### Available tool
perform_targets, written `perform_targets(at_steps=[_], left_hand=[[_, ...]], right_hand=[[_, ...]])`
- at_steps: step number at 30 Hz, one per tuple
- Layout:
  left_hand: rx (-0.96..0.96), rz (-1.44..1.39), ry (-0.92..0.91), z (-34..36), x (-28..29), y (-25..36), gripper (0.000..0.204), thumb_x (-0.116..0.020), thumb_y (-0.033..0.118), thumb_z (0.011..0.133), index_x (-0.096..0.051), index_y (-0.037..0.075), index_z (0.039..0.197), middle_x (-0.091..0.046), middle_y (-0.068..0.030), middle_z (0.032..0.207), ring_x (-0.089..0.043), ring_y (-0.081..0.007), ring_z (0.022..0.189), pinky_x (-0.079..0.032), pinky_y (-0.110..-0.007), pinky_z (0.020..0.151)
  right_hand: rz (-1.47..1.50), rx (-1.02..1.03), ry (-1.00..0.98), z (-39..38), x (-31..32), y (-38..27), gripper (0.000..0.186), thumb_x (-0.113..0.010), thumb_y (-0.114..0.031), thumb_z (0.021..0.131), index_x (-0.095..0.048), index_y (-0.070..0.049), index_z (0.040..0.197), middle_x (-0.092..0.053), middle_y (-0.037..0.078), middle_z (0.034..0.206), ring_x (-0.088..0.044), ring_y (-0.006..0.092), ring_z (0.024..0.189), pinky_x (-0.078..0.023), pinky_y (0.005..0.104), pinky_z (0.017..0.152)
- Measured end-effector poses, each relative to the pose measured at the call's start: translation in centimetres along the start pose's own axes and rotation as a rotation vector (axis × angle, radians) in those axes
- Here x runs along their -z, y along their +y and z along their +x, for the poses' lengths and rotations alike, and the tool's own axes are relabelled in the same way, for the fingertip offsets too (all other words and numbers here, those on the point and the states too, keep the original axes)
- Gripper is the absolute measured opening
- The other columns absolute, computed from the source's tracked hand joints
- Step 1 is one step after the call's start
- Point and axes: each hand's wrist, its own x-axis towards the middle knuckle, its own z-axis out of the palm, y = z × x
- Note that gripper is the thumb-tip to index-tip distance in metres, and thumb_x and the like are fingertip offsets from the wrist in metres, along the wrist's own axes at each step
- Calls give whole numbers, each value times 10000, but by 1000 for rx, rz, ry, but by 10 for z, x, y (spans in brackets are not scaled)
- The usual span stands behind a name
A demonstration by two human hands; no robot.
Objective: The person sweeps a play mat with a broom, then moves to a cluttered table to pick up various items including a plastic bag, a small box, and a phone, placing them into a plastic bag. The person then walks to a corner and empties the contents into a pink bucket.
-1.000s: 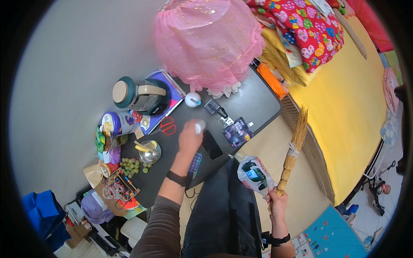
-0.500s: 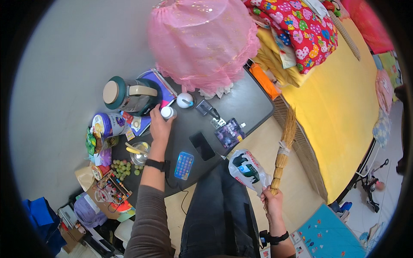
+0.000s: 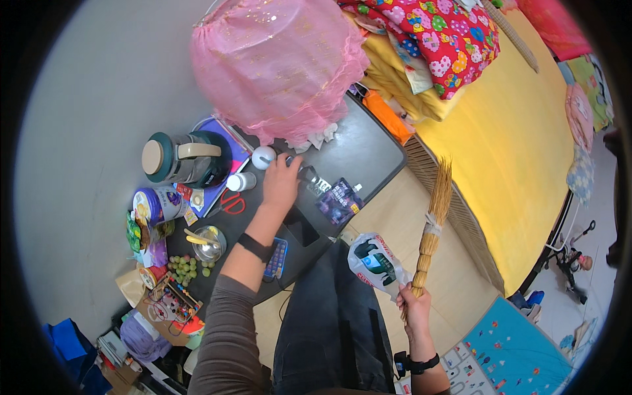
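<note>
My right hand (image 3: 415, 308) is wrapped round the handle of a short straw broom (image 3: 431, 240), bristles pointing away from me. The same hand grips the neck of a white plastic bag (image 3: 375, 263) with green and red print, which hangs left of the broom. My left hand (image 3: 282, 181) reaches over the dark desk, its fingers closed on a small black box mostly hidden under them. Just left of those fingertips is a white round container (image 3: 263, 158). A white bottle (image 3: 241, 182) and red-handled scissors (image 3: 233, 202) lie nearer the wall.
On the desk (image 3: 378, 148) are a purple pouch (image 3: 340, 201), a phone (image 3: 301, 227), a blue keypad-like thing (image 3: 277, 257), a green jug (image 3: 191, 158), a glass bowl (image 3: 209, 242) and grapes (image 3: 182, 266). A pink gauzy cover (image 3: 276, 66) stands behind; a yellow bed (image 3: 507, 151) is at right.
My left hand has left the white bottle and moved right to the small black box. The red scissors now show. My right hand keeps the broom and bag; the view has shifted slightly.
</note>
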Motion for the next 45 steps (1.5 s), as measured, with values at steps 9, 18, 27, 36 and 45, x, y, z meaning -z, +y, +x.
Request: perform_targets(at_steps=[9, 18, 27, 36, 45], left_hand=[[109, 36, -13, -55, 22, -47, 633, -755, -44, 735, -599, 151, 1317, -514, -192, 1315, -567, -410, 1164, -504, -473, 967], [168, 193, 74, -42, 39, -41, 721, -716, -76, 718, -530, 120, 1386, -485, -204, 1351, -520, -419, 1228, -460, -491, 1019], [-59, -127, 85, 43, -28, 73, 875, -804, 343, 832, -353, 160, 1560, -235, -377, 1532, -251, -594, 1406, -291, -673, 1128], [395, 3, 221, 110, -169, 23, 284, -614, 226, 999, -607, 131, 1267, -508, -163, 1411, -468, -396, 1286, -425, -615, 987], [153, -693, -123, -3, -117, 51, 347, -671, 95, 948, -524, 28, 1256, -618, -187, 1154, -612, -304, 1106, -487, -405, 971]], right_hand=[[79, 7, 40, 1, 9, 14, 183, -734, -144, 936, -563, -79, 934, -614, 21, 692, -561, 99, 566, -428, 229, 521], [77, -53, 46, -5, 3, 16, 186, -735, -138, 934, -560, -75, 946, -627, 28, 712, -588, 99, 588, -443, 239, 535], [132, -98, 25, 2, -6, 26, 186, -749, -135, 931, -582, -57, 954, -639, 26, 708, -590, 91, 587, -457, 228, 546], [199, -147, 76, 6, -9, 28, 194, -749, -122, 927, -565, -67, 958, -634, 34, 710, -591, 102, 589, -459, 242, 550], [239, -146, 91, 12, -5, 11, 191, -742, -125, 926, -561, -69, 943, -631, 35, 704, -586, 104, 583, -447, 243, 543]])
